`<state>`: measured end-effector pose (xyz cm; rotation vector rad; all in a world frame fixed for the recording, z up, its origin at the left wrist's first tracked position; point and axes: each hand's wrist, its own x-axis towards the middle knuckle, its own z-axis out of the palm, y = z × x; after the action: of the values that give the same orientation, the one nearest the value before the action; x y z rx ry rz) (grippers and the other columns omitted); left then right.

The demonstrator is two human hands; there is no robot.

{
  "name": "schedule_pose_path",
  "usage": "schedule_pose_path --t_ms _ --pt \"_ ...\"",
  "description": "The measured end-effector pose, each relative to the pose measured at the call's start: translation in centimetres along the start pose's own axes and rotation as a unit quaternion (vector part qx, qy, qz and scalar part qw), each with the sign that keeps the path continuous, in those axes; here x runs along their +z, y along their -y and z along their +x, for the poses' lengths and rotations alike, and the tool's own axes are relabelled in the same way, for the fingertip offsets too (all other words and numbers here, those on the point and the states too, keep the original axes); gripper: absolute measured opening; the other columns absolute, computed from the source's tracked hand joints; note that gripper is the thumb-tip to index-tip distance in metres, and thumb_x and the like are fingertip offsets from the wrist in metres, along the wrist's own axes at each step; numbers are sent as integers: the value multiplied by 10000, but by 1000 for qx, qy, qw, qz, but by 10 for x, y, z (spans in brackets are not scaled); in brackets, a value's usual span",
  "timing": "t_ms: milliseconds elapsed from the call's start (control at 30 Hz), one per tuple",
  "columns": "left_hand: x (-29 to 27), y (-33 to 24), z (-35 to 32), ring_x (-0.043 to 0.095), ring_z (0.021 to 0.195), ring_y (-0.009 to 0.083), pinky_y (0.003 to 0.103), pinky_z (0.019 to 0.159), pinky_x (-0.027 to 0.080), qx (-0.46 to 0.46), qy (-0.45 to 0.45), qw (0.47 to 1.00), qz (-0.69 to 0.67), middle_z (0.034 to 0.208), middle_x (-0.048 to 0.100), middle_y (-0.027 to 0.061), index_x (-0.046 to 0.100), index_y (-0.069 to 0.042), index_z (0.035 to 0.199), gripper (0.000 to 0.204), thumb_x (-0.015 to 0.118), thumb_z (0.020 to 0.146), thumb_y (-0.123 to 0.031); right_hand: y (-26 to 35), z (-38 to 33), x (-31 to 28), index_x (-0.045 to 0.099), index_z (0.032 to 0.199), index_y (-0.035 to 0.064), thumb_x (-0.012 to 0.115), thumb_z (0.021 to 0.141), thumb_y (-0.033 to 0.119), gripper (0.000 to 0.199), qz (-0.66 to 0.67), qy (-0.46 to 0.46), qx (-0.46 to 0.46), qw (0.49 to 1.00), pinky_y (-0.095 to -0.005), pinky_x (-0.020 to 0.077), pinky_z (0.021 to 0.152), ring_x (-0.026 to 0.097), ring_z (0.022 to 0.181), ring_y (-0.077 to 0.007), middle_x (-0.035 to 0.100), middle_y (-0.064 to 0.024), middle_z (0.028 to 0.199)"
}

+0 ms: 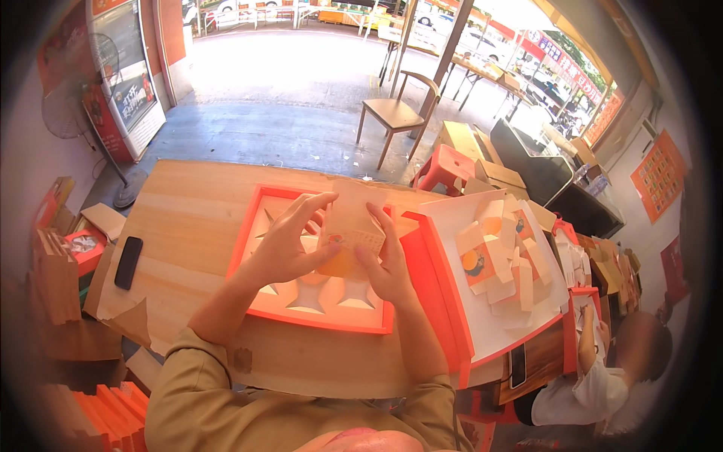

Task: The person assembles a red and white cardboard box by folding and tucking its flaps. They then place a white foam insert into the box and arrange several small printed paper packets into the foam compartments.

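Between my two hands, above a red-edged box, is a small cream-coloured carton [352, 211] with a printed orange patch near its lower end. My left hand [292, 239] grips its left side, thumb on the near face. On the right side, my right hand [390, 265] holds it with thumb and fingers. Beneath them lies the open box, whose red rim [320, 322] surrounds a pale insert with several star-shaped folded recesses. Part of the insert is hidden by my hands. To the right, a red lid [433, 290] with a white inside carries a pile of small flat cartons [501, 260].
The wooden table [188, 203] bears a black phone [129, 262] at left. A co-worker [591, 384] sits at right, handling another red box. Beyond the table stand a wooden chair [393, 114] and a red stool [446, 167]. Cardboard boxes [56, 271] crowd the left side.
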<state>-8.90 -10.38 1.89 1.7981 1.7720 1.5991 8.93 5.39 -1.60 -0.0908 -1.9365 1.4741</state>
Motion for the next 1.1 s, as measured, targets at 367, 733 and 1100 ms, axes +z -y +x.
schedule_pose_path --t_ms 367,733,1100 --pt "-1 -1 1 614 1184 266 419 1011 524 39 64 997 -9 1374 616 128 556 -86 1604 772 856 909 -240 2 -1 -8 355 1654 -53 589 915 54 783 -27 -1 -14 1000 -440 445 1190 532 1443 -317 538 -233 1530" --pt "20 15 -7 623 1291 282 458 1100 515 92 -88 987 -97 1383 629 163 628 28 1364 459 779 993 -195 -19 -6 -3 180 1711 20 684 960 71 906 -59 -18 -101 993 -463 511 1101 560 1402 -303 496 -244 1522" --pt "0 4 -2 732 1038 170 357 924 619 11 -70 972 -224 1122 759 64 710 -22 1232 254 753 987 -72 -12 -3 -4 386 1547 52 715 963 45 670 -118 45 -132 983 -420 594 1002 645 1343 -310 520 -279 1589"
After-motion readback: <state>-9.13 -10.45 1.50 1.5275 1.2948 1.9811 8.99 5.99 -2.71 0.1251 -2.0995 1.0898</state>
